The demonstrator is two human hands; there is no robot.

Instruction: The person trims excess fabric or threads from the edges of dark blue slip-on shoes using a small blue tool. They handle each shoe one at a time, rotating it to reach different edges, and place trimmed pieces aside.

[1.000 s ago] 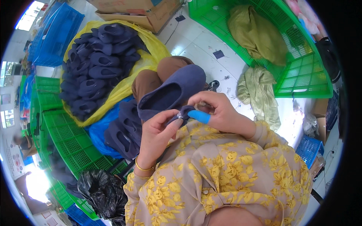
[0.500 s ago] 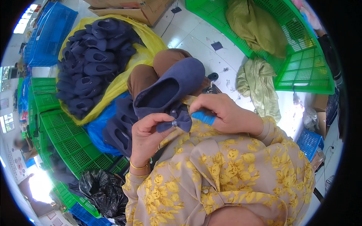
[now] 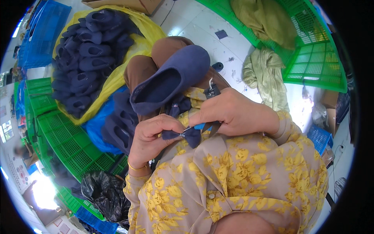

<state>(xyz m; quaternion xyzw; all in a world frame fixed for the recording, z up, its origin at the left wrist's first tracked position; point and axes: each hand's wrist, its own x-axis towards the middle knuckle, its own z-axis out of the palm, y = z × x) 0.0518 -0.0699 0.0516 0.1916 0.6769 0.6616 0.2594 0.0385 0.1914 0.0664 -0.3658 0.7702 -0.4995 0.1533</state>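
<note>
My left hand (image 3: 152, 136) pinches a small navy fabric bow (image 3: 192, 137) by one loop, with a pale, shiny band at its centre. My right hand (image 3: 237, 113) is closed at the bow's middle, a thin silvery needle (image 3: 188, 128) showing at its fingertips. Blue tape (image 3: 200, 126) wraps one of its fingers. Dark pointed pieces stick out below that hand; I cannot tell what they are. Across my lap, just beyond the hands, lies a navy slip-on shoe (image 3: 171, 80), its opening facing up. Another dark bow (image 3: 179, 105) rests against its near side.
A yellow sack (image 3: 154, 31) full of navy shoes stands at the left. More shoes (image 3: 120, 121) lie on blue plastic beside my leg. Green crates (image 3: 70, 136) line the left, and a green basket (image 3: 311, 72) with olive cloth is at far right. A black bag (image 3: 105, 195) sits lower left.
My right hand has come in against the bow, and a needle now shows at its fingertips. The second bow by the shoe is more exposed. The whole view has shifted slightly.
</note>
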